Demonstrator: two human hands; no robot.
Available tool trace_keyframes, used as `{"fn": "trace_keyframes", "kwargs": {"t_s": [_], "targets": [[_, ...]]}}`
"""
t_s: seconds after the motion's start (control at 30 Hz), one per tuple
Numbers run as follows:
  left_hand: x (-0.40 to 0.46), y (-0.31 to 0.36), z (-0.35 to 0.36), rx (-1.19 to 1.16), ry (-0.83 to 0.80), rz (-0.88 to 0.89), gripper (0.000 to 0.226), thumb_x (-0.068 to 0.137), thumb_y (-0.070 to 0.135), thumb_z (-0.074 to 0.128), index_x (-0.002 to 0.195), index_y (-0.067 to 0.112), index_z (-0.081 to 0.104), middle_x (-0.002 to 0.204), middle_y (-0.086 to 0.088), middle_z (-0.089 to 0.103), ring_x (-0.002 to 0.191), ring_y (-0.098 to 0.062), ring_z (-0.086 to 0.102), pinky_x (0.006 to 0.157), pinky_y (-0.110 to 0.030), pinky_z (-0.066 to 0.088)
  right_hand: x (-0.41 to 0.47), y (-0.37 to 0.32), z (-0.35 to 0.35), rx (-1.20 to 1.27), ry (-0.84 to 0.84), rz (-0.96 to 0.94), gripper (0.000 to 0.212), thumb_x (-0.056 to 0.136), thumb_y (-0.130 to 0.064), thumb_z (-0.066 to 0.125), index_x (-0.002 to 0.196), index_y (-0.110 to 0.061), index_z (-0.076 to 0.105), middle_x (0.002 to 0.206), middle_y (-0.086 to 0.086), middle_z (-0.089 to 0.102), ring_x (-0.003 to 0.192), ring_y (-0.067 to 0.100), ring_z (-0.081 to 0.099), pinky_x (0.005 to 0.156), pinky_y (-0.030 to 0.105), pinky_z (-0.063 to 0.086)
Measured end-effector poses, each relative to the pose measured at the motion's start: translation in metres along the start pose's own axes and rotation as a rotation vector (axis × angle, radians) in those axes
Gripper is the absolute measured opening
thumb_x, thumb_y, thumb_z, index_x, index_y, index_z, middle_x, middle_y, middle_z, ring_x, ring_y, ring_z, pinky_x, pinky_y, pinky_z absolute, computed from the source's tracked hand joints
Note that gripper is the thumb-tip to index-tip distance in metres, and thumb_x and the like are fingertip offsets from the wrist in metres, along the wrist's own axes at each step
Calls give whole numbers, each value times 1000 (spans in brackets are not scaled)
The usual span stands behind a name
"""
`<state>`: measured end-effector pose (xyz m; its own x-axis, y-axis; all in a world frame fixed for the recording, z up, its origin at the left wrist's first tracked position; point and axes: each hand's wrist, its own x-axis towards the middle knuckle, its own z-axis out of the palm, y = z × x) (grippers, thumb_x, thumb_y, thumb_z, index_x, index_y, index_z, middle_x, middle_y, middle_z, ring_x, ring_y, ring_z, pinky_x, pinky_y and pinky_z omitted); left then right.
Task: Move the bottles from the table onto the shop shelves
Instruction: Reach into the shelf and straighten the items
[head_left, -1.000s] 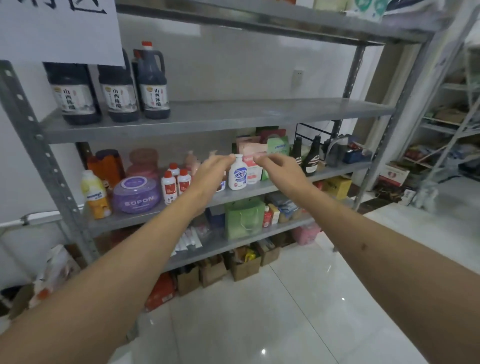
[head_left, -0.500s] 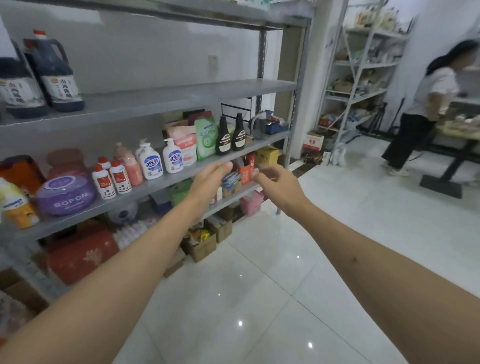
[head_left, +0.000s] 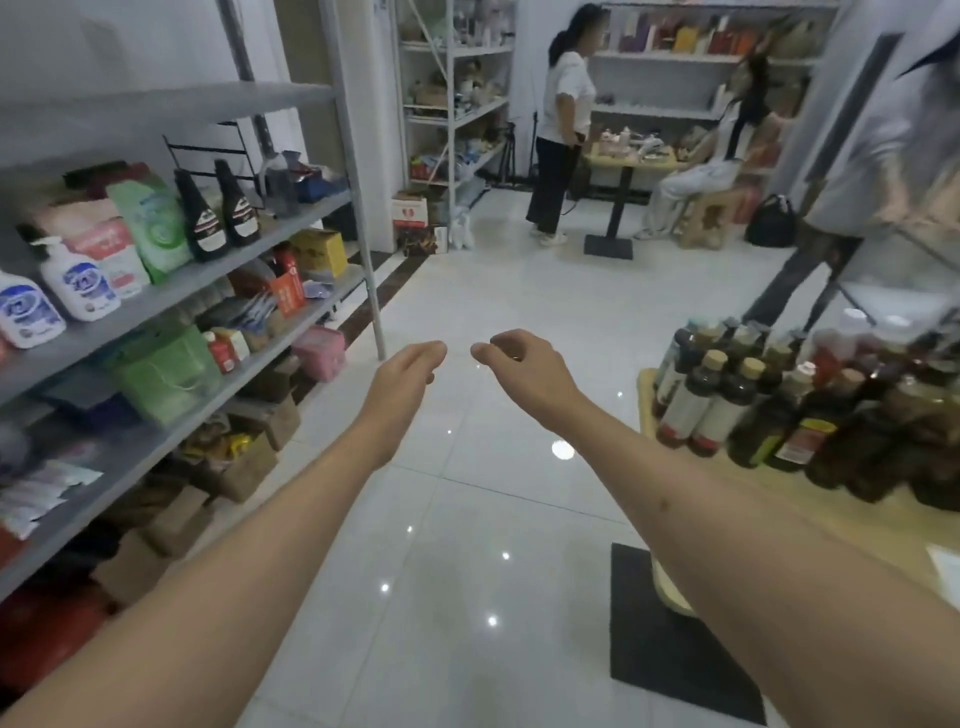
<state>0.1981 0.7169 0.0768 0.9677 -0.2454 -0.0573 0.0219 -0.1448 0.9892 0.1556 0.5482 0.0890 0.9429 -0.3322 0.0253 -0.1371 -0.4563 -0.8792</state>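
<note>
Both hands (head_left: 402, 371) (head_left: 524, 366) left shelves (head_left: 291, 234), empty, nearing table bottles (head_left: 748, 400).

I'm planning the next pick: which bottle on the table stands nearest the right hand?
The cork-topped dark bottle at the cluster's front left corner; the others stand farther from the right hand.

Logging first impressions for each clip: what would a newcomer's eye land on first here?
Two bare forearms reach out over the shiny white floor, the left hand and right hand both empty with loosely curled fingers. At the right, a crowd of dark bottles stands packed on a wooden table. Along the left runs a grey metal shelf rack stocked with white pump bottles and two dark sauce bottles.
</note>
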Motion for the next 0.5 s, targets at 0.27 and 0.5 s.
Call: {"fn": "trace_keyframes", "kwargs": {"t_s": [0.27, 0.5], "targets": [[-38, 5, 121, 24, -223, 5, 31, 98, 49, 57, 121, 30, 64, 124, 12, 65, 111, -6, 60, 103, -36, 45, -61, 72, -111, -21, 177, 116, 60, 85, -63, 61, 132, -26, 59, 127, -8, 62, 111, 12, 58, 85, 29, 47], [-78, 20, 255, 29, -399, 25, 17, 100, 44, 56, 107, 32, 67, 121, 8, 66, 115, -13, 60, 98, -33, 46, -117, 137, -225, -73, 274, 178, 62, 87, -62, 61, 134, -22, 58, 127, -6, 63, 113, 14, 60, 95, 40, 53]]}}
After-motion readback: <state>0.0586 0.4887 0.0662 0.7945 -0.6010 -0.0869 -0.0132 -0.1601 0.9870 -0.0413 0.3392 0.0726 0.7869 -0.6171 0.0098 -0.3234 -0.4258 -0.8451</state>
